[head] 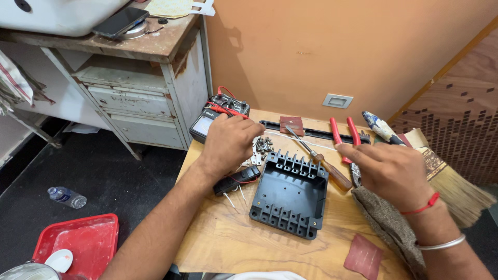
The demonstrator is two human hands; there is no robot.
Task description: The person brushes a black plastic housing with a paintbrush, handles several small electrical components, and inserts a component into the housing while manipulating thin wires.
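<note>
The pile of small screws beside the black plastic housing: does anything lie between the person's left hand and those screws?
Nothing visible does. The left hand hangs just left of the pile of screws, fingertips almost at it, with only bare wooden table between. The black housing lies below the pile, and the multimeter sits behind the hand, both off that path.

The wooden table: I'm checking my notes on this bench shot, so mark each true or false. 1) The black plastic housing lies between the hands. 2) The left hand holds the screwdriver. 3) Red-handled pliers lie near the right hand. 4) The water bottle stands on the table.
1) True: the black plastic housing lies between the left hand and the right hand.
2) False: the screwdriver lies on the wooden table.
3) True: red-handled pliers.
4) False: the water bottle lies on the floor.
</note>
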